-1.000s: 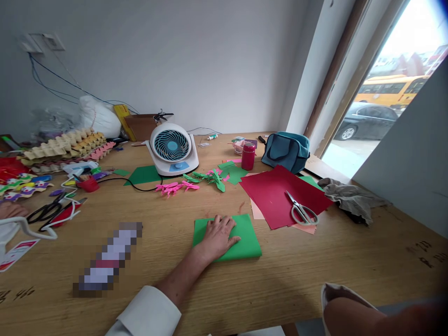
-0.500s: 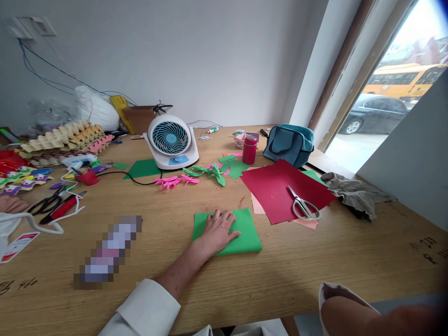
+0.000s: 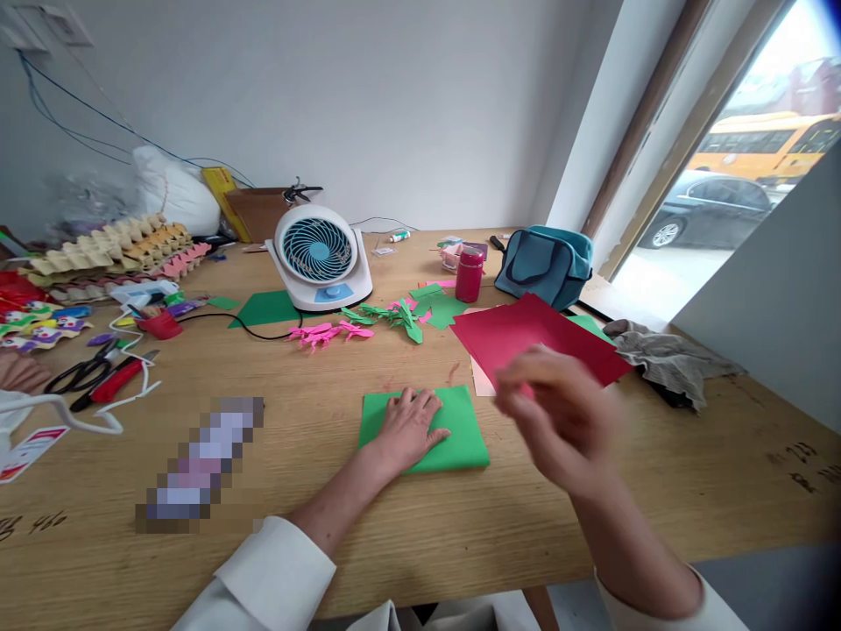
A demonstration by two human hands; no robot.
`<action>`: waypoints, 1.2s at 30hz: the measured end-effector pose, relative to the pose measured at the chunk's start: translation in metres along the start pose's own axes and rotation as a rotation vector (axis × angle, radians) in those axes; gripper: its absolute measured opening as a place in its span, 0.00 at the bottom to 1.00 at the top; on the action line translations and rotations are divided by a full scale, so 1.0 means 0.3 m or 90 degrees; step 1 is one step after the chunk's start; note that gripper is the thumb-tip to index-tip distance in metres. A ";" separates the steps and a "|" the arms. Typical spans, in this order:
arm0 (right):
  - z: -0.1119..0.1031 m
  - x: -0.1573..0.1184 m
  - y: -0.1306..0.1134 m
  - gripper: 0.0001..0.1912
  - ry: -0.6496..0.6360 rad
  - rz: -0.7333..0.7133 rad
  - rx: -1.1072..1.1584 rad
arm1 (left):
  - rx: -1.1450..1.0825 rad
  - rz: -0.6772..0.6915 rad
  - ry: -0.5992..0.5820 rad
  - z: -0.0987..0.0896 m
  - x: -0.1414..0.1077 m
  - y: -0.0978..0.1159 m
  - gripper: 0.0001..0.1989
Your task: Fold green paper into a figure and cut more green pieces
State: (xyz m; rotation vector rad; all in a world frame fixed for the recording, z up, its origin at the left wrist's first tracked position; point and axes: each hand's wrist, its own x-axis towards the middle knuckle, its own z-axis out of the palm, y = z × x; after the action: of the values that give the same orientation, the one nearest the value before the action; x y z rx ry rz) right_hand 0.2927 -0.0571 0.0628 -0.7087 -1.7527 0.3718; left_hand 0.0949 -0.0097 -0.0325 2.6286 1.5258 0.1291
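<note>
Lower centre: my left hand (image 3: 410,429) rests, grip apart, on smooth green paper (image 3: 465,431). Right hand (image 3: 566,419) blurred; grip indeterminable.

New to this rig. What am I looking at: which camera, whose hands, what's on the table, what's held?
There is no robot here: these are a person's bare hands. Every picture comes from one camera worn on the head, looking forward and down.

The left hand lies flat on green paper, fingers spread, pressing rather than gripping. The right hand is raised in front of red sheets; it is blurred, so I can't tell whether it holds anything.

Farther back on the wooden table are pink paper cutouts, green paper cutouts, a fan, a red flask and a teal bag.
</note>
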 end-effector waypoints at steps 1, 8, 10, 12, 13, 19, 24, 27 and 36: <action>0.019 -0.005 0.049 0.08 -0.017 0.024 -0.029 | 0.003 0.002 0.006 0.000 0.000 0.000 0.21; 0.141 -0.164 0.369 0.11 -0.281 0.097 -0.261 | 0.016 0.013 0.017 -0.003 0.001 0.002 0.20; 0.151 -0.183 0.379 0.12 -0.319 0.111 -0.270 | 0.016 0.005 0.014 -0.002 0.002 0.003 0.20; 0.157 -0.183 0.372 0.12 -0.342 0.114 -0.290 | 0.012 0.003 0.017 0.001 0.003 0.003 0.20; 0.160 -0.180 0.367 0.12 -0.350 0.114 -0.300 | 0.010 0.004 0.021 0.003 0.004 0.002 0.21; 0.165 -0.180 0.367 0.14 -0.364 0.112 -0.320 | -0.016 0.013 0.010 0.001 0.001 -0.012 0.21; 0.159 -0.185 0.360 0.16 -0.373 0.114 -0.324 | -0.046 0.049 0.004 0.005 -0.006 -0.048 0.23; 0.157 -0.184 0.357 0.17 -0.380 0.119 -0.319 | -0.054 0.074 0.005 0.014 -0.009 -0.074 0.25; 0.164 -0.203 0.376 0.18 -0.372 0.118 -0.314 | -0.087 0.079 0.015 0.027 -0.021 -0.104 0.28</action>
State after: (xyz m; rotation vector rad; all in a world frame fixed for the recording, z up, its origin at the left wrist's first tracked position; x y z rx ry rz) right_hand 0.2869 -0.0037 -0.0636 -1.2066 -2.3776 0.2876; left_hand 0.0661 -0.0001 -0.0447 2.6211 1.3106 0.2654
